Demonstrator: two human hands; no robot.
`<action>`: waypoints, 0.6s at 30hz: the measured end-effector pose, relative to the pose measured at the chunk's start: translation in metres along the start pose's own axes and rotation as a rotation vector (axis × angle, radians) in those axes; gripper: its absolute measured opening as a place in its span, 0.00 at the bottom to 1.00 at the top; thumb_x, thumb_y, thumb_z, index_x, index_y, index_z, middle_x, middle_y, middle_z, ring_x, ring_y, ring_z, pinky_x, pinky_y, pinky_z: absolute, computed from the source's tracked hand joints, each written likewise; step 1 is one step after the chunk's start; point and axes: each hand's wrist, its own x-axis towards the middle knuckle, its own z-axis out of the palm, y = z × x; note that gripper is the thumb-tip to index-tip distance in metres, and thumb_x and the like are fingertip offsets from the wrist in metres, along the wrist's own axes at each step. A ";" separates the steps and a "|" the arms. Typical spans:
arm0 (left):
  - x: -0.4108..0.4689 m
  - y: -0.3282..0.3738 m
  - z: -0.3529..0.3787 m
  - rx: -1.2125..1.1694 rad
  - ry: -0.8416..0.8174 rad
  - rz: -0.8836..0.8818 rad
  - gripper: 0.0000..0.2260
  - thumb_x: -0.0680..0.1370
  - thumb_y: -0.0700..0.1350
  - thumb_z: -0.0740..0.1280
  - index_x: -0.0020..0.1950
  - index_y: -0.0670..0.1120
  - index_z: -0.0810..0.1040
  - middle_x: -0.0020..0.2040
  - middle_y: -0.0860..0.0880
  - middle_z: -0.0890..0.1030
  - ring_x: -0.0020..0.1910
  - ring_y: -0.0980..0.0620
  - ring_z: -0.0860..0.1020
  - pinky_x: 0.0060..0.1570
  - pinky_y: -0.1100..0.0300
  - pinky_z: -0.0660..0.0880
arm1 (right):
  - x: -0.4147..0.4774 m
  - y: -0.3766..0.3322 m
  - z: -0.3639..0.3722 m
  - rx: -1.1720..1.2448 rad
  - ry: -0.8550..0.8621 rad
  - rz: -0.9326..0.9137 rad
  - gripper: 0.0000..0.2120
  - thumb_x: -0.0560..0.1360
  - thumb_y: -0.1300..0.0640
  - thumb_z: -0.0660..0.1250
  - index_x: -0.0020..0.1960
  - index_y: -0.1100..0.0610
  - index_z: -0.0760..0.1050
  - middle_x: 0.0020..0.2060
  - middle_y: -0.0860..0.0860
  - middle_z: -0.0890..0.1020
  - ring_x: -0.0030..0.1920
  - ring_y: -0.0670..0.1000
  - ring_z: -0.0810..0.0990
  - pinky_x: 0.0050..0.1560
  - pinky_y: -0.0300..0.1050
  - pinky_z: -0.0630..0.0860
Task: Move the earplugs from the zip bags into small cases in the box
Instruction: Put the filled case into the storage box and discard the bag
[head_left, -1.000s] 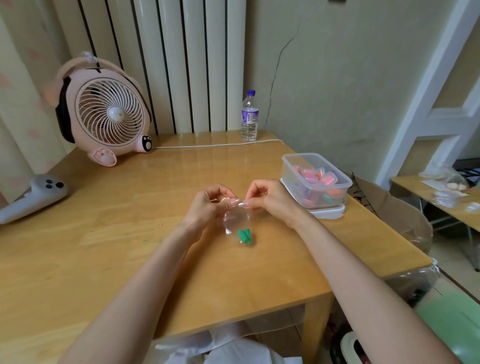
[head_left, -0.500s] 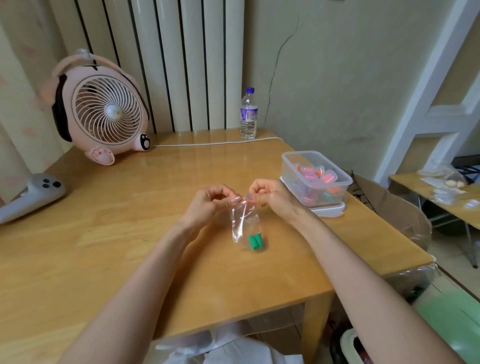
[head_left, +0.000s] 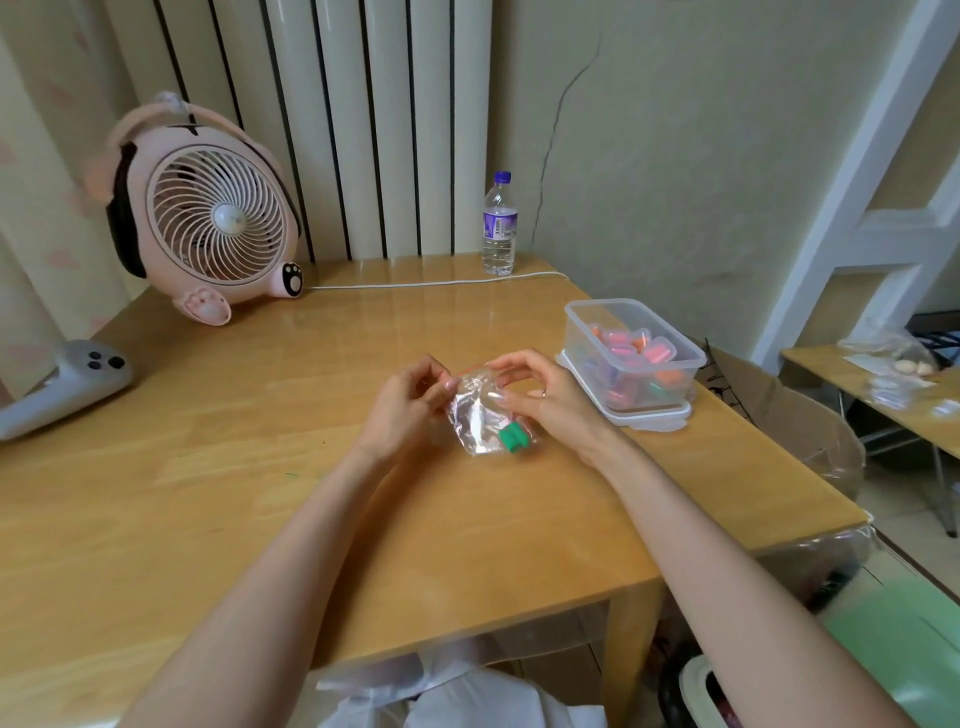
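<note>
A small clear zip bag hangs between both hands above the middle of the wooden table. Green earplugs lie in its lower right corner. My left hand pinches the bag's top left edge. My right hand grips the top right edge, with fingers spread along the bag's side. To the right stands a clear plastic box holding several small cases with pink, orange and green earplugs; it rests on its white lid.
A pink fan stands at the back left, its white cable running along the table's far edge. A water bottle is at the back. A white controller lies at the left. A second table stands far right.
The bag has tilted and spread wider between the hands. My right hand has shifted down along its right side. The green earplugs moved right.
</note>
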 end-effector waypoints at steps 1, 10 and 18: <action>0.000 0.001 0.000 -0.034 0.036 -0.045 0.08 0.79 0.40 0.63 0.40 0.45 0.71 0.36 0.44 0.77 0.36 0.49 0.76 0.40 0.53 0.75 | -0.001 0.002 0.000 0.020 0.014 -0.001 0.13 0.74 0.68 0.65 0.54 0.55 0.76 0.51 0.55 0.79 0.38 0.46 0.76 0.36 0.33 0.72; -0.002 0.006 0.003 -0.181 -0.001 -0.376 0.11 0.82 0.41 0.56 0.41 0.38 0.69 0.32 0.42 0.75 0.20 0.58 0.74 0.22 0.67 0.73 | -0.008 0.004 -0.001 0.125 0.036 -0.084 0.25 0.66 0.82 0.51 0.49 0.61 0.77 0.47 0.56 0.80 0.40 0.42 0.80 0.41 0.35 0.76; -0.002 0.003 0.001 -0.004 -0.013 -0.466 0.15 0.81 0.42 0.59 0.35 0.41 0.72 0.21 0.49 0.74 0.16 0.58 0.69 0.18 0.67 0.67 | -0.005 0.004 0.002 0.271 0.181 -0.057 0.09 0.71 0.75 0.66 0.42 0.62 0.76 0.36 0.56 0.81 0.32 0.45 0.82 0.36 0.35 0.77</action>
